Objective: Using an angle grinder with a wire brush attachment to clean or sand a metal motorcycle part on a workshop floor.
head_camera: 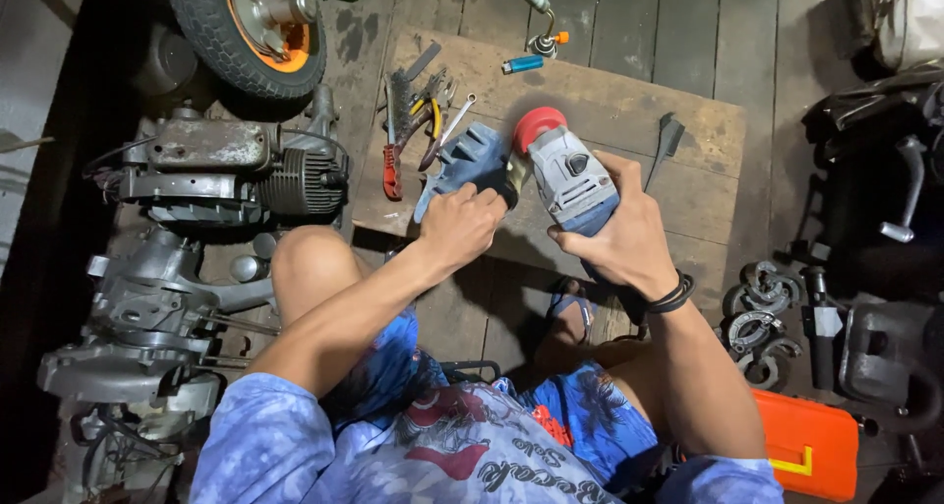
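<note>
Right hand (629, 240) wrapped firmly round the body of a grey plastic angle grinder (568, 177), red guard at its head, blue rear end mostly hidden under the palm. Left hand (460, 225) closed tight on a handle at the grinder's side, knuckles up, fingers curled out of view; just past it, a dusty grey-blue metal part (462, 160) with angular ribs, touching or nearly touching the grinder's head, contact point hard to make out. All of it over a rough, scuffed plywood board (629, 101) laid on dark floor planks. On the board's left end, a loose heap of hand tools (418, 120): red-handled, yellow-handled, bare steel. Near the far edge, a small blue lighter (522, 63) and a bent-neck torch (542, 22). At left, greasy cast-metal engine (226, 170), finned cylinder. Top left, knobbly tyre on orange wheel (251, 22), cut off by the frame. Bottom right, orange plastic case (806, 445) with yellow latch, partly cropped.
</note>
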